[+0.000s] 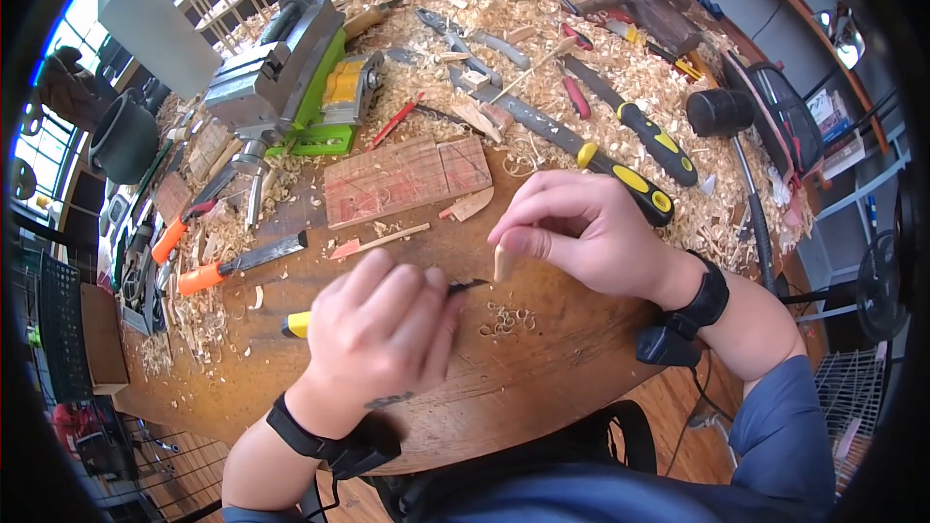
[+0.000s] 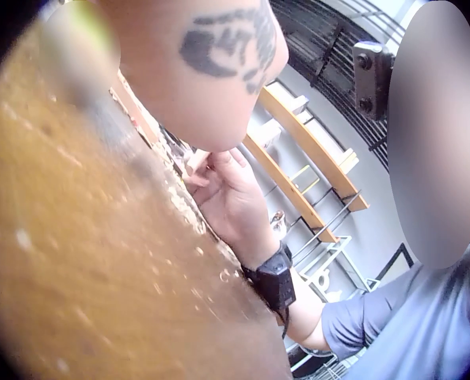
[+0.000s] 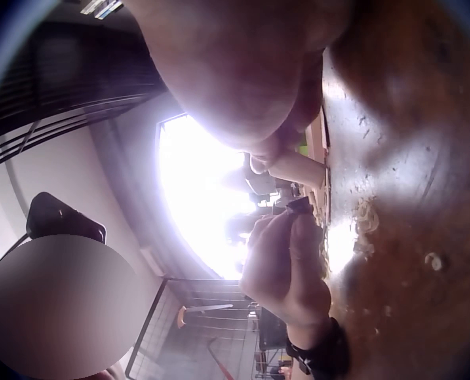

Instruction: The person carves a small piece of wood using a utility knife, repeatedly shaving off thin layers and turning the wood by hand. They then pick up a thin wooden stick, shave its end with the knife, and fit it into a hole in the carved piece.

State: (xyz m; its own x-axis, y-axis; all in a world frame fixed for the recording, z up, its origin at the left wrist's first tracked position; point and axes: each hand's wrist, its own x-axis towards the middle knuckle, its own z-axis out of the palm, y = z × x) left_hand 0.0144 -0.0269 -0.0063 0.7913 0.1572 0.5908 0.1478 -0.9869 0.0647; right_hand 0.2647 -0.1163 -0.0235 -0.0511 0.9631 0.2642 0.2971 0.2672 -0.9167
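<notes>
My left hand [image 1: 383,334] is curled round a utility knife [image 1: 297,324]. Its yellow and black end sticks out on the left, while its dark blade points right, toward my other hand; the palm side and most of the handle are hidden. My right hand [image 1: 591,232] pinches a small pale wooden piece [image 1: 500,264] between thumb and fingers, its rounded end pointing down. The blade tip is just left of that piece, over the bench. Thin curled shavings [image 1: 506,322] lie on the bench below.
Marked wooden boards [image 1: 407,179] and a thin stick [image 1: 380,240] lie ahead. Orange-handled chisels [image 1: 201,278] are at the left, near a metal vise [image 1: 262,73]. Rasps, a yellow-black saw handle [image 1: 659,143] and a black mallet [image 1: 719,113] rest among heaped shavings.
</notes>
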